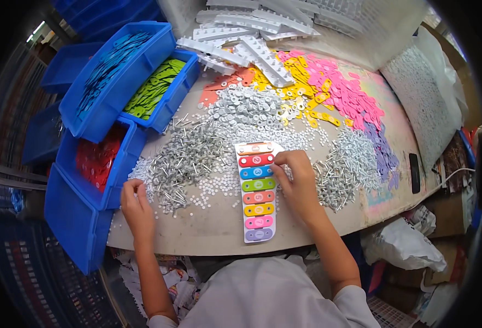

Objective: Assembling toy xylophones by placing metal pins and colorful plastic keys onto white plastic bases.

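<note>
One right hand (296, 179) (half-curled) — at xylophone (258, 198)

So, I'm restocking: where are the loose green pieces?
Head view, upper left: the loose green pieces lie in a blue bin, right of the blue pieces.

My bare right hand (297, 185) has thumb and finger bent at the right ends of the red bar (256, 160) and blue bar (256, 173) on a long, white-based toy xylophone (258, 191) with eight coloured bars. My bare left hand (138, 206) is at the edge of tiny white round discs (141, 170). Silver metal pins (182, 164) lie between my hands; open blue plastic bins (115, 99) stand to my left.
</note>
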Available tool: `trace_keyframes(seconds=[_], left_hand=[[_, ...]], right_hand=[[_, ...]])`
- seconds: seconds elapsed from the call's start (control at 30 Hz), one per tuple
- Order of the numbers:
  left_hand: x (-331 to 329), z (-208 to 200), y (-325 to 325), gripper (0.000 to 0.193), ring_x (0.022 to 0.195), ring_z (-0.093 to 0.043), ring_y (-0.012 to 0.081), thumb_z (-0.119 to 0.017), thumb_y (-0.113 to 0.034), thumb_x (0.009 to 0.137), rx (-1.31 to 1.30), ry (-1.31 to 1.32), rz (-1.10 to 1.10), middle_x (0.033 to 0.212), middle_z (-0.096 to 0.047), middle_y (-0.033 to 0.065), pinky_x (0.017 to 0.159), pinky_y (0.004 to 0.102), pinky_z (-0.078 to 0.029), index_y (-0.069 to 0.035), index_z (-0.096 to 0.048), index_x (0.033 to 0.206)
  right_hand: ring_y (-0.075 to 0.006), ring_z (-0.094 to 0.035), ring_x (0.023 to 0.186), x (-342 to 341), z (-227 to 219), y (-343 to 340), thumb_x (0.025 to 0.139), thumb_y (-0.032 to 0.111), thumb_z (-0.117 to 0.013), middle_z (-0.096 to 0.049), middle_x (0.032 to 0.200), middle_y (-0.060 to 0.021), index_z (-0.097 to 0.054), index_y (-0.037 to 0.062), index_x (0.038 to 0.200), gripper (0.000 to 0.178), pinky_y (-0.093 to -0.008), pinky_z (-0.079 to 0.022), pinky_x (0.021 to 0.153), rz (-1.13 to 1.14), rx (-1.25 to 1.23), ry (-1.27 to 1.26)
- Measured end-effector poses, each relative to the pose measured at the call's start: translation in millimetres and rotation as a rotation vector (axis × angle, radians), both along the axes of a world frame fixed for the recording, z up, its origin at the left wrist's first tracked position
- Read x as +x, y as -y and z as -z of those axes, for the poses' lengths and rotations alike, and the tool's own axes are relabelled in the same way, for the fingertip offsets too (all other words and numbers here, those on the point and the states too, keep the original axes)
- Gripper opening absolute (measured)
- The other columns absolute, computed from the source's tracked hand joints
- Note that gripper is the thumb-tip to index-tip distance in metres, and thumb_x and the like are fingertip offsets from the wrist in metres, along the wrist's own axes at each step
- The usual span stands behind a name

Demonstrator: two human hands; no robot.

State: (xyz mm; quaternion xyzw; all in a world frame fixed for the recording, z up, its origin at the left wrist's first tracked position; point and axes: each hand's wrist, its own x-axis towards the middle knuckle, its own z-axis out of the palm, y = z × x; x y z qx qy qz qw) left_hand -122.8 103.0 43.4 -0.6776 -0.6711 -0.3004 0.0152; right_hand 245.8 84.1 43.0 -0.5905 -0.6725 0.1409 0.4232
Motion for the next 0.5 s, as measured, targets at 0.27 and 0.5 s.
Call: trace_keyframes(seconds=[0.27, 0.5], left_hand=[[90.4, -5.9, -3.4, 0.011, 0.075, -0.062, 0.0081, -0.071, -0.01, 0.101, -0.563, 1.125, 0.348, 0.085, -0.069, 0.0035, 0.064, 0.0225, -0.048, 0.001, -0.071, 0.105], [134.5, 16.1, -33.6, 0.018, 0.068, -0.063, 0.0064, -0.074, -0.011, 0.099, -0.914, 1.336, 0.53, 0.086, -0.074, 0.0059, 0.053, 0.0191, -0.047, 0.002, -0.075, 0.111]], right_hand=[[-0.0337, -0.061, 0.093, 1.3, 11.1, -1.1, 0.086, 0.004, -0.078, -0.065, 0.093, -0.0112, -0.065, 0.0042, 0.098, 0.017, -0.0456, -0.048, 0.084, -0.071, 0.063, 0.176], [-0.0133, -0.056, 0.064, 8.8, -8.0, -4.9, 0.089, 0.021, -0.084, -0.059, 0.071, -0.0039, -0.061, 0.0035, 0.115, 0.039, -0.031, -0.042, 0.058, 0.096, -0.364, -0.089]])
